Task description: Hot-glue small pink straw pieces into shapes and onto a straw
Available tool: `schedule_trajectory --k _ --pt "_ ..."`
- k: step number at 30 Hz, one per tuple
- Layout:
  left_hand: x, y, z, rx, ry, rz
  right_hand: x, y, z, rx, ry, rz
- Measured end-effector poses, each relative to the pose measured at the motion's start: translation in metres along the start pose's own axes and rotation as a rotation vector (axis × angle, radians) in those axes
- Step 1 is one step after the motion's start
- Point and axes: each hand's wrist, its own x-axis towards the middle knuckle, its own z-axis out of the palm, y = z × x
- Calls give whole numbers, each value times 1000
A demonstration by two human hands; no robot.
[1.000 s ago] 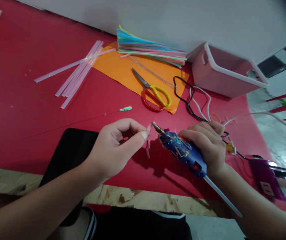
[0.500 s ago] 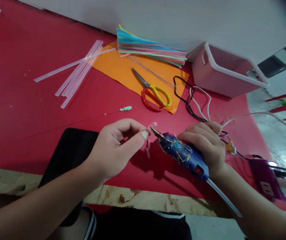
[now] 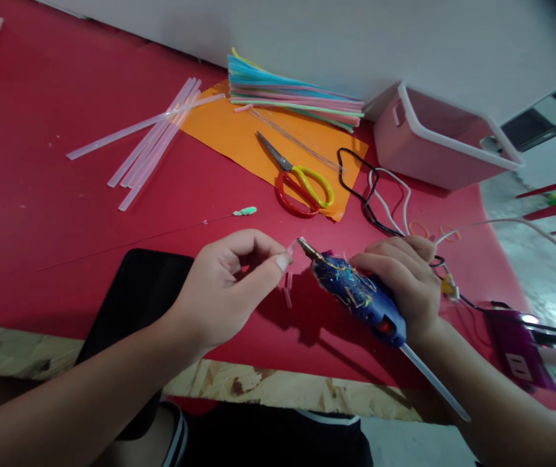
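Pinched between the thumb and finger of my left hand [image 3: 239,279] is a short pink pipe cleaner piece [image 3: 291,248]. My right hand [image 3: 401,282] is wrapped round a blue hot glue gun [image 3: 355,295], with a clear glue stick [image 3: 436,383] poking out of its back. The metal nozzle [image 3: 307,248] sits right beside the pink piece; whether they touch I cannot tell. Below my left fingertips, short pink pieces [image 3: 288,290] lie on the red table [image 3: 39,194]. Just beyond that hand rests a thin wire with a green fuzzy tip [image 3: 245,211].
Scissors [image 3: 302,181] and a pile of coloured pipe cleaners [image 3: 292,94] lie on orange paper [image 3: 219,139]. Glue sticks [image 3: 156,139] are at left, a black phone [image 3: 136,305] by my left forearm. A pink bin [image 3: 433,143], cables [image 3: 379,194] and a purple power strip [image 3: 525,350] stand right.
The nozzle of the glue gun has shifted slightly up along the pink piece, and the gun has moved a little with my right hand. My left hand has stayed nearly still.
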Motion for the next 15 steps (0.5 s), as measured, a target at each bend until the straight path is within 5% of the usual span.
schedule_trajectory --k 15 --pt "-1 -1 0 3 -10 16 0 0 0 -1 -15 9"
